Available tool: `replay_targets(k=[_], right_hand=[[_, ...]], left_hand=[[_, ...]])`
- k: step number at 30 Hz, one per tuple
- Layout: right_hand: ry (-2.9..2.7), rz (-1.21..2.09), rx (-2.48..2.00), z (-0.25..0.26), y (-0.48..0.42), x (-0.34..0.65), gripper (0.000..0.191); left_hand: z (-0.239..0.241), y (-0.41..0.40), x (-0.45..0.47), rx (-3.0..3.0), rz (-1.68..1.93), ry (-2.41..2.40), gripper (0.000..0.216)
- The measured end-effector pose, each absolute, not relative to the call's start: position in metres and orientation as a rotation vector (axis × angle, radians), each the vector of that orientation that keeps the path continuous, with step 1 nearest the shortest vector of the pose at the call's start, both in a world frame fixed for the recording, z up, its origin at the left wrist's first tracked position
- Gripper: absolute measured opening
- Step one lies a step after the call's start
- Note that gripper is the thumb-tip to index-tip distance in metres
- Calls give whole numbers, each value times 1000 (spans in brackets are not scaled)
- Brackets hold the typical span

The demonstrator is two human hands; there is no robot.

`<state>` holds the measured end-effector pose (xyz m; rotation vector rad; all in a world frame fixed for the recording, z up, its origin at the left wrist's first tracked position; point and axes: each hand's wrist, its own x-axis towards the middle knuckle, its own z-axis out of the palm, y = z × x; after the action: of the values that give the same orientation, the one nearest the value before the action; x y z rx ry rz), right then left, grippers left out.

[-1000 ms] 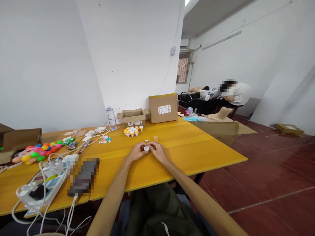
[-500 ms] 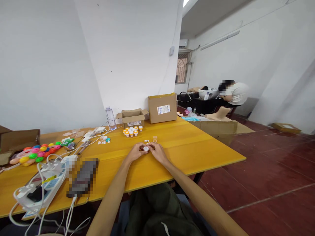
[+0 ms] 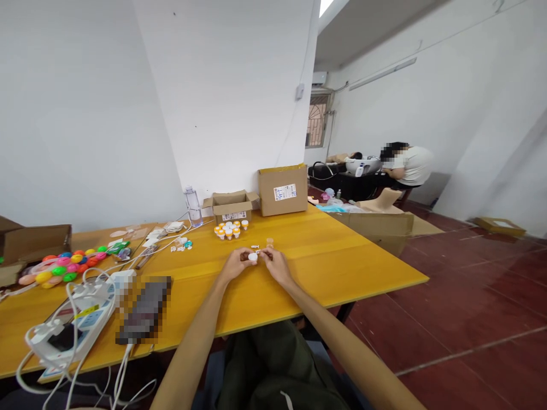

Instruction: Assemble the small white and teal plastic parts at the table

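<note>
My left hand (image 3: 237,265) is closed on a small round white cap (image 3: 253,257), gripped between thumb and fingers just above the table. Close on its right, my right hand (image 3: 276,265) has its fingertips pinched together; a tiny whitish bit shows at their tips, too small to name. The two hands are slightly apart. Just beyond them lies a small white piece (image 3: 255,246). A small clear cup (image 3: 269,242) stands behind my right hand, partly hidden by it. Several orange-and-white capped small containers (image 3: 229,229) are grouped farther back.
An open carton (image 3: 233,208) and a larger closed box (image 3: 282,191) stand at the wall, beside a clear bottle (image 3: 193,206). Leftward are a power strip (image 3: 81,327) with cables, a blurred dark phone-like object (image 3: 147,307) and colourful balls (image 3: 64,265). A person (image 3: 412,165) sits at the far right.
My right hand has drawn slightly away to the right from the white cap, which stays in my left hand. The cap has tilted a little. The view has shifted slightly.
</note>
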<state>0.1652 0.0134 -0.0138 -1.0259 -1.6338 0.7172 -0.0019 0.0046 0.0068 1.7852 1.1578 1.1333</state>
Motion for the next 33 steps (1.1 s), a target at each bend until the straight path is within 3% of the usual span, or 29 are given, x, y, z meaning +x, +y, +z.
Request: replay_targets(k=[6, 12, 33], right_hand=[[-1494, 1156, -846, -16, 15, 163, 29], [-1338, 1384, -739, -18, 18, 163, 40], [-1282, 1406, -697, -16, 17, 167, 38]], left_hand=[[13, 6, -3, 1752, 1245, 1167, 23], [14, 5, 0, 1742, 1240, 1157, 25], [17, 1, 3, 1553, 1225, 1045, 36]])
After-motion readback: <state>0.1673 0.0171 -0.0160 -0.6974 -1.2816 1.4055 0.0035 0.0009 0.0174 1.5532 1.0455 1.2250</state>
